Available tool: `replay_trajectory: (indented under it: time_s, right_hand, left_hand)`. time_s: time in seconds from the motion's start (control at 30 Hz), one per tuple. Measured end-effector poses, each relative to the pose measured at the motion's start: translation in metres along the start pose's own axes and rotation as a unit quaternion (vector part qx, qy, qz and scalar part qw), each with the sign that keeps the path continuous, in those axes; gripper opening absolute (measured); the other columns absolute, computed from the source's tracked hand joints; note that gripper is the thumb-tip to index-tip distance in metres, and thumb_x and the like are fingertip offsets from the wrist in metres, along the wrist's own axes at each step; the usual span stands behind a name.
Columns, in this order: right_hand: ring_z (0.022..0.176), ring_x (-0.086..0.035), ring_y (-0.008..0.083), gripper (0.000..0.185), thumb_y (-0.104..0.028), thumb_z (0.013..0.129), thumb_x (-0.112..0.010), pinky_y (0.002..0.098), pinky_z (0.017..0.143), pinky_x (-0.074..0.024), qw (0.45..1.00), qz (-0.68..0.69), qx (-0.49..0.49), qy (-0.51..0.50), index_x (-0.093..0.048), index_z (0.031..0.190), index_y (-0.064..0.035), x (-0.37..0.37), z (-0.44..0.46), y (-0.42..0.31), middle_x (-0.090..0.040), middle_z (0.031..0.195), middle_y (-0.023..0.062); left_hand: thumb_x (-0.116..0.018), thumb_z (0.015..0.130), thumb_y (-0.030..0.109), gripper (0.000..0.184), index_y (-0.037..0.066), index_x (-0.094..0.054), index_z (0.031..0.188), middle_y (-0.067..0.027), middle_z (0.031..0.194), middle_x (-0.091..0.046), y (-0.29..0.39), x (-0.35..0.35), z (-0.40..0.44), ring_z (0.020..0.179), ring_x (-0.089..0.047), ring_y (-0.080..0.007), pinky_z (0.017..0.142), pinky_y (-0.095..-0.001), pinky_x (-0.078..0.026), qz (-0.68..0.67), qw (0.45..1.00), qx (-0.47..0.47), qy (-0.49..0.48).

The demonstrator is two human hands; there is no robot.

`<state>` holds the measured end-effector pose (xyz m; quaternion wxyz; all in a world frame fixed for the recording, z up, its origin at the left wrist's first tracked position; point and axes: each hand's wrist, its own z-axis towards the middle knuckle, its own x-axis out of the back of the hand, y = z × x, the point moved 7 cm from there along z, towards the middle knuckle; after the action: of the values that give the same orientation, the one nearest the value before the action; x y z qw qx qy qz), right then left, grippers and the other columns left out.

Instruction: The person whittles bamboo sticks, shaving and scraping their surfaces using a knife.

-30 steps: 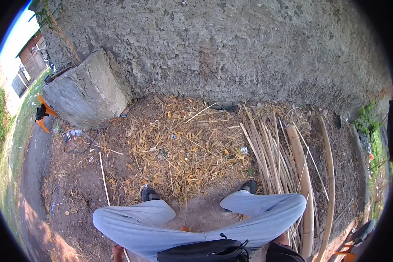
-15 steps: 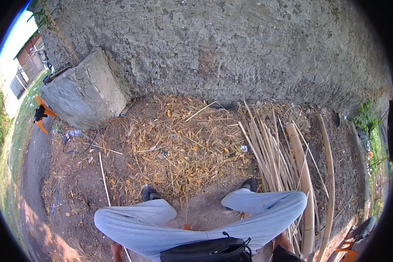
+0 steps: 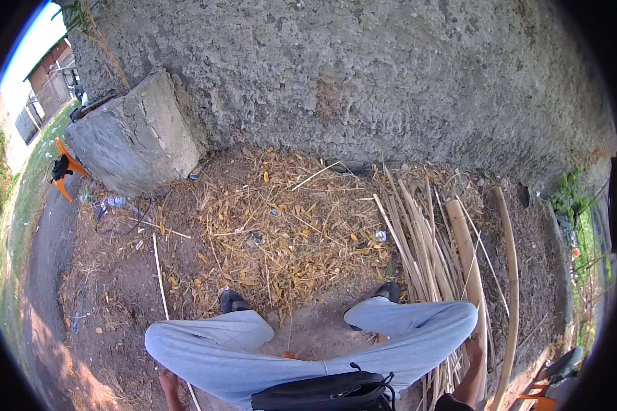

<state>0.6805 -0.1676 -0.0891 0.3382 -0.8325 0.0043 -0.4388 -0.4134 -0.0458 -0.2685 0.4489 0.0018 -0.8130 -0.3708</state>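
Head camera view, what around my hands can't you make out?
In the head view:
Left hand: finger detail, partly hidden by the grey trousers.
Right hand: whether it grips the thick bamboo pole, too small to tell.
Orange object: shape, partly hidden by the trousers.
Black bag: lower part, cut off by the bottom edge.

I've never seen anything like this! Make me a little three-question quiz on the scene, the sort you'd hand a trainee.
1. True or false: the concrete block stands to the left of the bamboo strips.
2. Which of the person's hands is nearer the thick bamboo pole?
3. Fill in: yellowed ____ lie on the ground between the shoes and the wall.

Key: 1. True. 2. The right hand. 3. Leaves.
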Motion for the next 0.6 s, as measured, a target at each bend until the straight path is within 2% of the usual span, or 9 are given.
replay_trajectory:
  time_s: [0.07, 0.1, 0.17, 0.3, 0.33, 0.37, 0.5, 0.57, 0.6]
  right_hand:
    - [0.068, -0.066, 0.0188, 0.017, -0.015, 0.082, -0.071, 0.0332, 0.067, -0.0494, 0.996, 0.07, 0.031, -0.038, -0.074, 0.079, 0.0016, 0.029, 0.008, 0.025, -0.071, 0.072, 0.0102]
    - [0.065, -0.064, 0.016, 0.015, -0.013, 0.082, -0.071, 0.0295, 0.059, -0.0466, 0.992, 0.108, 0.041, -0.059, -0.075, 0.079, 0.0015, 0.045, 0.021, 0.047, -0.069, 0.069, 0.0091]
    - [0.064, -0.065, 0.016, 0.015, -0.012, 0.082, -0.071, 0.0292, 0.06, -0.0474, 0.995, 0.064, 0.032, -0.062, -0.075, 0.079, 0.0018, 0.082, 0.024, 0.052, -0.069, 0.068, 0.0092]
    - [0.055, -0.062, 0.0172, 0.018, -0.011, 0.084, -0.07, 0.0313, 0.058, -0.0487, 0.993, 0.078, 0.066, -0.056, -0.072, 0.075, 0.0038, 0.133, -0.006, -0.015, -0.066, 0.06, 0.0097]
    - [0.055, -0.062, 0.0172, 0.018, -0.011, 0.084, -0.07, 0.0313, 0.058, -0.0487, 0.993, 0.079, 0.066, -0.055, -0.072, 0.075, 0.0038, 0.137, -0.008, -0.021, -0.066, 0.06, 0.0097]
    - [0.054, -0.061, 0.017, 0.019, -0.012, 0.085, -0.07, 0.0316, 0.058, -0.0487, 0.993, 0.069, 0.098, -0.01, -0.071, 0.075, 0.0043, 0.145, -0.009, -0.031, -0.066, 0.06, 0.0099]
    - [0.055, -0.059, 0.016, 0.023, -0.016, 0.09, -0.069, 0.0314, 0.063, -0.0489, 0.973, 0.144, 0.157, 0.094, -0.07, 0.082, 0.0055, 0.158, -0.035, -0.099, -0.065, 0.063, 0.0087]
    - [0.062, -0.06, 0.014, 0.028, -0.02, 0.095, -0.067, 0.03, 0.069, -0.0478, 0.962, 0.173, 0.175, 0.122, -0.07, 0.085, 0.006, 0.165, -0.029, -0.108, -0.066, 0.067, 0.0071]
    - [0.066, -0.06, 0.0126, 0.029, -0.021, 0.097, -0.065, 0.0289, 0.072, -0.047, 0.935, 0.188, 0.224, 0.2, -0.07, 0.087, 0.0059, 0.178, -0.032, -0.119, -0.066, 0.07, 0.0064]
  left_hand:
    - [-0.073, 0.087, 0.021, 0.04, -0.008, -0.065, 0.114, -0.0147, 0.096, -0.069, 0.006, 0.01, 0.013, 0.088, -0.065, -0.0238, 0.062, -0.038, -0.053, -0.012, 0.998, -0.065, 0.014]
    - [-0.073, 0.087, 0.021, 0.04, -0.008, -0.065, 0.114, -0.0147, 0.096, -0.069, 0.014, 0.011, 0.008, 0.088, -0.065, -0.0238, 0.062, -0.038, -0.053, -0.012, 0.998, -0.065, 0.012]
    - [-0.068, 0.091, 0.017, 0.038, -0.005, -0.062, 0.121, -0.0106, 0.101, -0.067, 0.062, 0.032, -0.011, 0.085, -0.064, -0.019, 0.059, -0.0313, -0.051, -0.076, 0.996, -0.023, 0.026]
    - [-0.062, 0.096, 0.012, 0.033, -0.001, -0.06, 0.125, -0.0077, 0.109, -0.065, 0.142, 0.054, -0.014, 0.085, -0.062, -0.0141, 0.058, -0.0279, -0.05, -0.154, 0.985, -0.075, -0.009]
    - [-0.06, 0.097, 0.01, 0.032, 0.0, -0.06, 0.127, -0.0066, 0.108, -0.065, 0.172, 0.062, -0.022, 0.086, -0.061, -0.0122, 0.06, -0.0275, -0.05, -0.164, 0.975, -0.147, 0.034]
    - [-0.059, 0.098, 0.008, 0.032, 0.0, -0.059, 0.129, -0.0055, 0.108, -0.065, 0.2, 0.071, -0.032, 0.087, -0.061, -0.0102, 0.061, -0.0272, -0.05, -0.174, 0.957, -0.218, 0.077]
    - [-0.058, 0.098, 0.008, 0.035, 0.001, -0.057, 0.132, -0.0055, 0.11, -0.064, 0.269, 0.074, -0.052, 0.09, -0.06, -0.0106, 0.07, -0.0265, -0.05, -0.246, 0.945, -0.216, 0.023]
    - [-0.058, 0.099, 0.008, 0.036, 0.002, -0.057, 0.134, -0.006, 0.115, -0.063, 0.318, 0.079, -0.08, 0.096, -0.06, -0.0123, 0.079, -0.0274, -0.049, -0.196, 0.926, -0.319, 0.048]
    - [-0.058, 0.099, 0.008, 0.036, 0.002, -0.057, 0.134, -0.006, 0.115, -0.063, 0.342, 0.08, -0.099, 0.096, -0.06, -0.0123, 0.079, -0.0274, -0.049, -0.198, 0.925, -0.322, 0.047]
